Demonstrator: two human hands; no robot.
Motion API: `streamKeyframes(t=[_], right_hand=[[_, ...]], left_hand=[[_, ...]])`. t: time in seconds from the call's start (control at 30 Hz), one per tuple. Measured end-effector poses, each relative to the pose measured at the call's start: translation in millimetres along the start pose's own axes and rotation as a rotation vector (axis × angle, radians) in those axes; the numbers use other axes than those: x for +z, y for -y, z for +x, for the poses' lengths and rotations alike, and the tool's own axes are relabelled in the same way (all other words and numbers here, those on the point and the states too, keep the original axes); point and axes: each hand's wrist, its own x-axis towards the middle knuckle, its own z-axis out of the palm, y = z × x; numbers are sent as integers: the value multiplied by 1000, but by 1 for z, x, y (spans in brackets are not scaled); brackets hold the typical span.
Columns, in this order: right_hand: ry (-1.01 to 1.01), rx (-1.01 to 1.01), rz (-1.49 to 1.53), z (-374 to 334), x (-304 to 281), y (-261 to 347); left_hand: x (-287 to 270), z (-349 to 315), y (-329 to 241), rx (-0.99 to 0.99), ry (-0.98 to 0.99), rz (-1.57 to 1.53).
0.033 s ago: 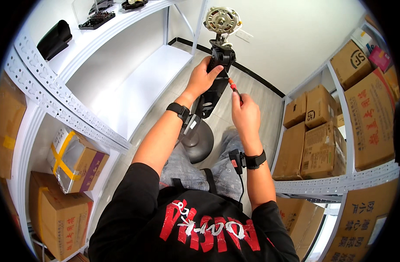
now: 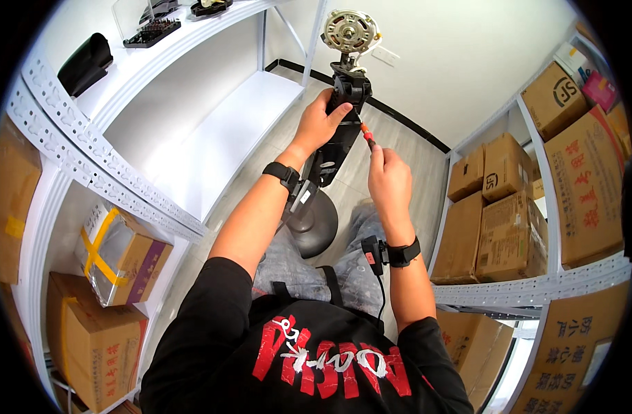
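Note:
A partly stripped electric fan stands in front of me, its round metal motor bare at the top of a black neck. Below the neck runs a long black column housing, down to a round dark base by my legs. My left hand is wrapped round the upper part of the housing, thumb across its near side. In my right hand is a red and black screwdriver. Its tip meets the side of the housing just under the neck; the screw there is too small to make out.
White shelving stands on the left, with a bit set and a curved black cover on its upper board. Cardboard boxes fill the right shelves. More boxes sit at lower left. A wall rises behind the fan.
The fingers of my right hand have shifted slightly on the screwdriver's handle. My left hand and the fan stay where they were.

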Motion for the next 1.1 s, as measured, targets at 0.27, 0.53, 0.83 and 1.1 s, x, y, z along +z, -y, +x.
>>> streamKeyframes(t=[0.27,0.53,0.83,1.1], right_hand=[[-316,-316,173,-3,-2,8],[-38,10,116,-5,-3,3],[-168,-112,233,-6,4,-1],[-331,-399,190,-2,8,-11]], left_hand=[[-2,0,0,-3,-5,-33],[-1,0,0,-23,16,-79],[-4,0,0,-14,21,-68],[0,1,0,-7,25,-99]])
